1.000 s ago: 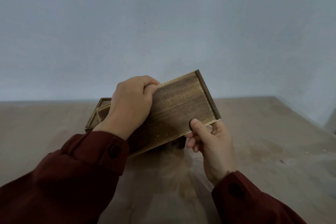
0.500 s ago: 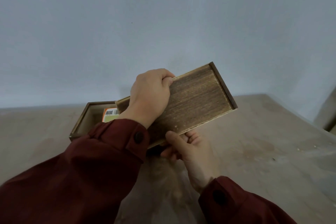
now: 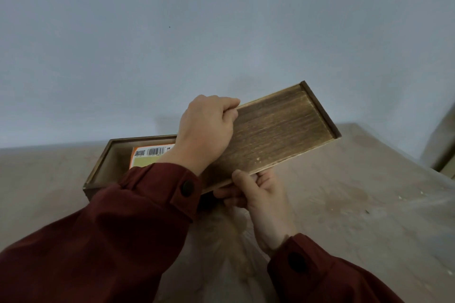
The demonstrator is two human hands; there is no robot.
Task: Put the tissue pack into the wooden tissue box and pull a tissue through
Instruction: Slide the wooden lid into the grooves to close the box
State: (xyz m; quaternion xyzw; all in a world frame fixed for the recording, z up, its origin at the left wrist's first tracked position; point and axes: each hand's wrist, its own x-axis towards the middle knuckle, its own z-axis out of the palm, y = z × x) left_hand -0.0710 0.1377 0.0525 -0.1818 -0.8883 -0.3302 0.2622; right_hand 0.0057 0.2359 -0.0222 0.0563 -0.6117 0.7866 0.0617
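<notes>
I see the left hand (image 3: 205, 130) curled over the far long edge of the lid (image 3: 278, 130), fingers hooked behind the top rim and the knuckles bunched, so it grips that flat wooden panel. The lid is a thin rectangular board of dark stained wood with straight grain running along its length and a narrow raised strip across its right end; it tilts, right end high, near edge low. The right hand (image 3: 258, 194) sits under the lid's near edge, thumb pressed up on the front face and the fingers tucked beneath, pinching the board from below. Both wrists end in dark red sleeves (image 3: 128, 224) of soft cloth, each cuff with a round dark button.

Behind and to the left of the left hand stands the wooden box (image 3: 105, 162), open on top, its thin walls the same brown wood with a paler inside. The tissue pack (image 3: 147, 157) lies inside it, just beyond the left wrist, showing an orange band, a white barcode label and a pale yellow face; its right part is hidden by the hand. The box rests on a matte beige table (image 3: 344, 204) with faint stains, beneath a plain grey wall (image 3: 221, 32)
</notes>
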